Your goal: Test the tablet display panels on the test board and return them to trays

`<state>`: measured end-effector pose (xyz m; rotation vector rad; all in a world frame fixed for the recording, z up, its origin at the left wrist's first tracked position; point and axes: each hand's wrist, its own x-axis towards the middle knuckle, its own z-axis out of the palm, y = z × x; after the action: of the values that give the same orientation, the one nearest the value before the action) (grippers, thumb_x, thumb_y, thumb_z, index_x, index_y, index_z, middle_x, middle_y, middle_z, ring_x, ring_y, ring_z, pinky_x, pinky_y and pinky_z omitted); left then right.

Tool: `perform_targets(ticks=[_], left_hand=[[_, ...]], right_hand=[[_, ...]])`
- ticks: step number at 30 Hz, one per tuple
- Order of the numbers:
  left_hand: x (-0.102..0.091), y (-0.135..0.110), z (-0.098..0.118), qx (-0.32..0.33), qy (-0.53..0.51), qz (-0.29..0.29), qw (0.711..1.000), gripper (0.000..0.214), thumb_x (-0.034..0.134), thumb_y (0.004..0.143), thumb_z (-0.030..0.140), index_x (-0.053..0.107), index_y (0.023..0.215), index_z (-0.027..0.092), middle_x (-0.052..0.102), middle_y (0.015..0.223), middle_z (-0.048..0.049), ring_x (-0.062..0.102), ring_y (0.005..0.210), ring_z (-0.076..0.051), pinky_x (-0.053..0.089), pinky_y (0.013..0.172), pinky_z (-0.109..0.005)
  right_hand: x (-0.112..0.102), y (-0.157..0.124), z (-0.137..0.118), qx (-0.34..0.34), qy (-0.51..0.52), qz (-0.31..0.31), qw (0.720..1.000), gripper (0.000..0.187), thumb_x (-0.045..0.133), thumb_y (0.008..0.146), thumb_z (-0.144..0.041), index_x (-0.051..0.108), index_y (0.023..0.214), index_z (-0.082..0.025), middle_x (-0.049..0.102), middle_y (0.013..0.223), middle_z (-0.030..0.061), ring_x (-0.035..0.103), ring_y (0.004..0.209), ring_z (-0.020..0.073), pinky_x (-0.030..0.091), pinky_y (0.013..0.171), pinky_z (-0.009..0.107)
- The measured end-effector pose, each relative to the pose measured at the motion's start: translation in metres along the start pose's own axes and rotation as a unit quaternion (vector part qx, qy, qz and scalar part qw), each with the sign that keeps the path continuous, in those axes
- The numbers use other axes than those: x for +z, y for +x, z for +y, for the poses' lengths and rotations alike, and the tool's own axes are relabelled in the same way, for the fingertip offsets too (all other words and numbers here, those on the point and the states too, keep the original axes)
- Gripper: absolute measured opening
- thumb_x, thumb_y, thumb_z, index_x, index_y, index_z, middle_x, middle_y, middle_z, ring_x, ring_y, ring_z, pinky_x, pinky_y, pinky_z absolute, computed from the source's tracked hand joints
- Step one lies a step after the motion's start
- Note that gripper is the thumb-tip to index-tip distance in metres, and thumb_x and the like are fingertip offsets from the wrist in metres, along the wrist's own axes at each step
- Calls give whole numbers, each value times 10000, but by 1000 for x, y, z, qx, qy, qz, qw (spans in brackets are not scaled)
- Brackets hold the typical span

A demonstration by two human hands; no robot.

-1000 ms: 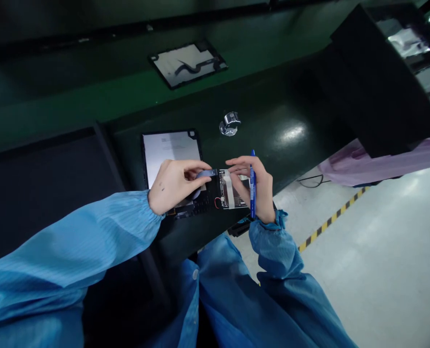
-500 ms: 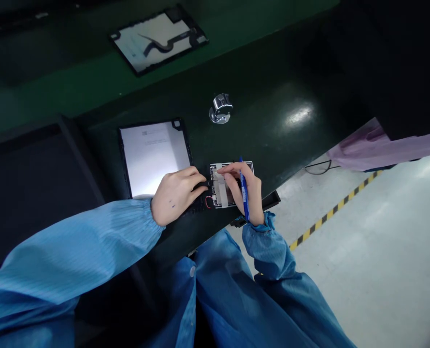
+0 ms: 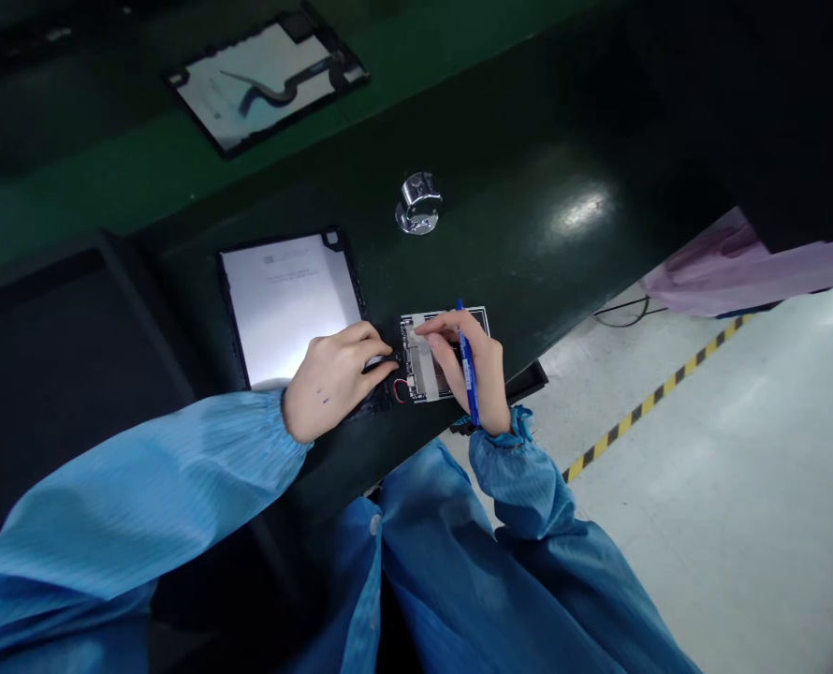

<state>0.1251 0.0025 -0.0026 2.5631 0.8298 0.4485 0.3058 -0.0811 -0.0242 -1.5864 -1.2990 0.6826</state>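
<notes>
A small circuit board (image 3: 427,360) with a strip of white tape across it lies on the dark green bench (image 3: 529,159), with a thin red wire at its lower left. My left hand (image 3: 336,384) rests beside the board's left edge, its curled fingertips at a dark part, and whatever they touch is hidden. My right hand (image 3: 469,360) grips a blue pen (image 3: 468,370) and its fingertips lie on the taped board. To the left, a black-framed tablet with a white sheet (image 3: 286,309) lies partly under my left hand.
A chrome fitting (image 3: 418,203) stands on the bench beyond my hands, and another black-framed panel (image 3: 266,80) lies farther back. A lilac cloth (image 3: 746,267) hangs at the right. Below the bench edge are a black cable (image 3: 627,312) and yellow-black floor tape (image 3: 648,402).
The view has shifted, so the bench sits higher and further left. The blue strip in my left hand no longer shows, and that hand lies lower at the board's edge. My right fingertips have come down onto the tape.
</notes>
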Motion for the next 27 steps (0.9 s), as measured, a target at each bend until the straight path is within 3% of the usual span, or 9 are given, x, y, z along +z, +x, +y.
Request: perform_targets(ticks=[16,22,27], left_hand=[[2,2,5,-2,16,-14,1000,138,605,915,212,728,885,156,714,920,-40,683,741,-165,522,655,-275],[5,8,6,-23,18,-55,998,149,582,928,207,720,904,155,700,954,-45,688,842,-179,535,761,-286],[9,16,10,-14,56,-122,991,210,547,952,262,715,919,140,691,975,-61,680,899,-184,534,770,-276]], right_hand=[[-1,1,-2,-7,-22,-8,1000,97,551,921,-204,615,990,-229,702,974,12,674,867,153,523,852,306],[-3,4,3,-16,-70,-19,997,118,589,877,-237,616,991,-223,691,935,28,669,833,174,536,810,322],[-6,6,23,-26,-122,-32,992,229,622,820,-385,599,991,-234,707,897,53,684,793,224,563,758,377]])
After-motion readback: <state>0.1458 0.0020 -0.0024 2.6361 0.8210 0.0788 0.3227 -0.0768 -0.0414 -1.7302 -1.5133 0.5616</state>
